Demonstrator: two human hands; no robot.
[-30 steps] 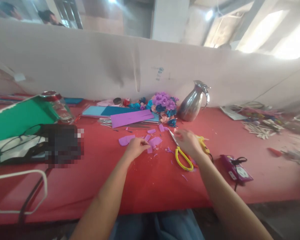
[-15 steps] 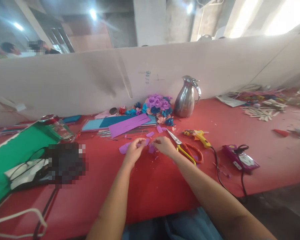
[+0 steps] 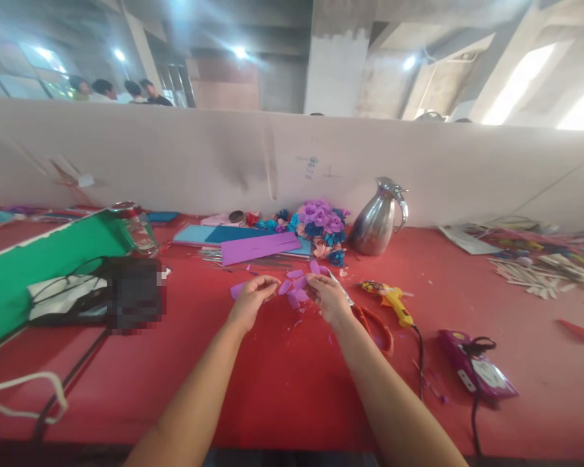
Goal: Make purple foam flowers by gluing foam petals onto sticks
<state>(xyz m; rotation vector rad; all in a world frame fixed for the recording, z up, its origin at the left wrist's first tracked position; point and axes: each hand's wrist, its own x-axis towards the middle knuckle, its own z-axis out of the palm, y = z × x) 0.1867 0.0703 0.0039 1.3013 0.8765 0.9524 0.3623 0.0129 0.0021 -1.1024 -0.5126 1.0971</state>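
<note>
My left hand (image 3: 253, 301) is closed in a pinch over the red table, left of several purple paper pieces (image 3: 294, 297); anything between its fingertips is too small to make out. Across from it, my right hand (image 3: 329, 297) pinches a small purple paper petal (image 3: 300, 283). Scissors with red and yellow handles (image 3: 377, 331) lie partly hidden behind my right hand and wrist. Behind the hands rests a purple paper strip (image 3: 259, 248) on blue sheets (image 3: 194, 234). Purple, blue and pink paper flowers (image 3: 324, 224) form a bunch beside them.
A steel jug (image 3: 376, 220) stands behind the yellow glue gun (image 3: 398, 307). Its cable runs near a purple box (image 3: 477, 370). At left are a glass jar (image 3: 139, 230), a green panel (image 3: 73, 253) and a black bag (image 3: 133, 295). Wooden sticks (image 3: 545, 275) lie right; people sit beyond the partition.
The camera view has shifted, showing more of the room above the partition. My hands are farther apart, and loose purple pieces now show between them. My right hand covers more of the scissors.
</note>
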